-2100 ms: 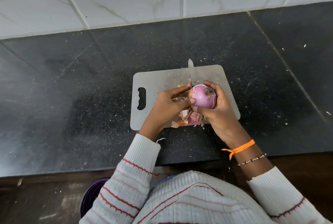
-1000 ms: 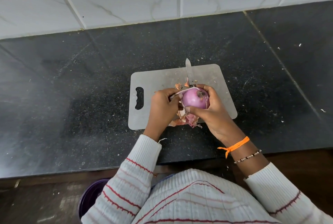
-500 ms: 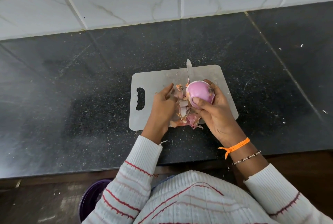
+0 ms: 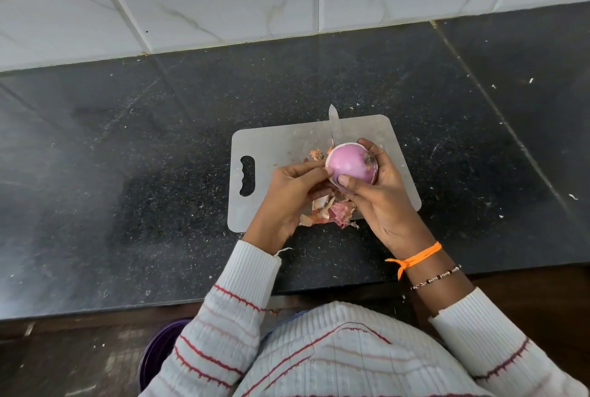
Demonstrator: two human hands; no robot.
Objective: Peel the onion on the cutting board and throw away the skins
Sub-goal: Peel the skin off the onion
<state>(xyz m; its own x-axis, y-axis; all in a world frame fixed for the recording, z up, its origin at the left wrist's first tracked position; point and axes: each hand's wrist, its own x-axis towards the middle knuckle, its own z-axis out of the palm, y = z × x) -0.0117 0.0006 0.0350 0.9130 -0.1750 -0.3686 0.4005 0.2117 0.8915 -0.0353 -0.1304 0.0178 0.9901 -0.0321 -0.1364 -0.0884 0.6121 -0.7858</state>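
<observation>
The onion (image 4: 352, 164) sits in the right hand (image 4: 381, 195), held above the cutting board (image 4: 281, 141), fingers curled round its far side and thumb pressed on the near side. Compared with half a second ago the left hand (image 4: 293, 187) is back at the onion: then it was down by the skins (image 4: 330, 210) with fingers loose, now its fingertips meet the onion's left edge, where a pale rim of a lifted layer shows. It looks like a pinch on that layer, though whether it grips the layer or just touches it is hard to tell.

The onion is also turned since a second ago: the dark root end now faces up and to the right. Most of the visible surface is smooth and pink-purple, no dry brown skin on the side in view. The far side is hidden by the fingers.

The skin pile on the near edge of the board, between the two wrists, looks bigger than two seconds ago. A few orange scraps lie on the board left of the onion. The knife (image 4: 333, 123) lies on the far part of the board, blade tip past the far edge, untouched.

Judgement: peeling is nearly done, probably one last layer or the edge trim left. Throwing away has not begun; all skins sit on the board. A purple bin (image 4: 159, 352) shows below the bench (image 4: 127, 173) edge, the likely place for them.
</observation>
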